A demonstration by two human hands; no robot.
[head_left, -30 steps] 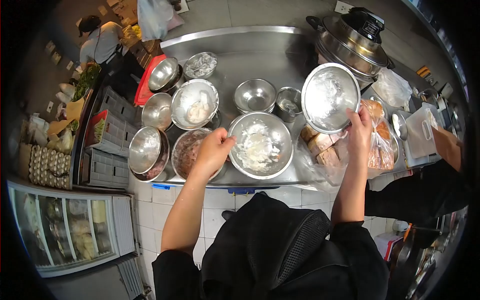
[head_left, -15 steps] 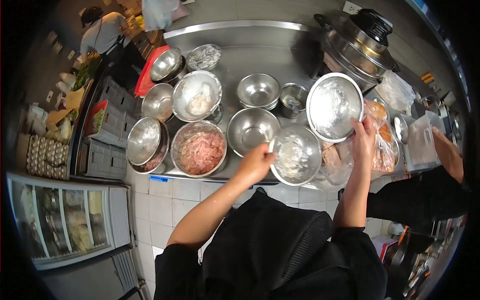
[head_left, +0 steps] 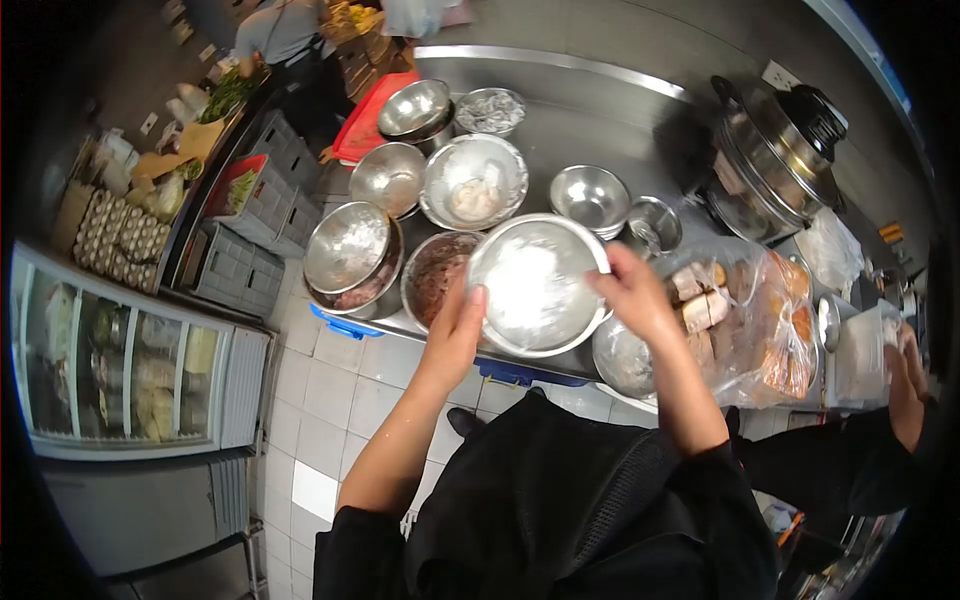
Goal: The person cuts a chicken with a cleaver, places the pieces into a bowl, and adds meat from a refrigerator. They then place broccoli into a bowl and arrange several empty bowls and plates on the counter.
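Note:
A shallow steel bowl (head_left: 538, 290) with white residue inside is held up before me, tilted so that its inside shows. On its left rim is my left hand (head_left: 457, 335), closed with the thumb over the edge. Across from it, the right rim is gripped by my right hand (head_left: 637, 292). Partly hidden behind my left hand and the bowl is a bowl of minced meat (head_left: 432, 278). Beyond it sits a bowl with a white, doughy-looking lump (head_left: 474, 190). Beside my right forearm, a white-smeared steel bowl (head_left: 622, 362) lies at the table's front edge.
Steel bowls (head_left: 590, 195) and a small pot (head_left: 655, 225) stand behind the held bowl. Bagged bread or meat pieces (head_left: 775, 325) lie at right. A large cooker (head_left: 775, 165) stands at the back right. Other people's arms (head_left: 907, 385) and a grey shirt (head_left: 280, 30) show at the sides.
My left hand has let go of one white-smeared bowl and now holds the other bowl's left rim. That bowl has come left and nearer in my right hand. The view has turned.

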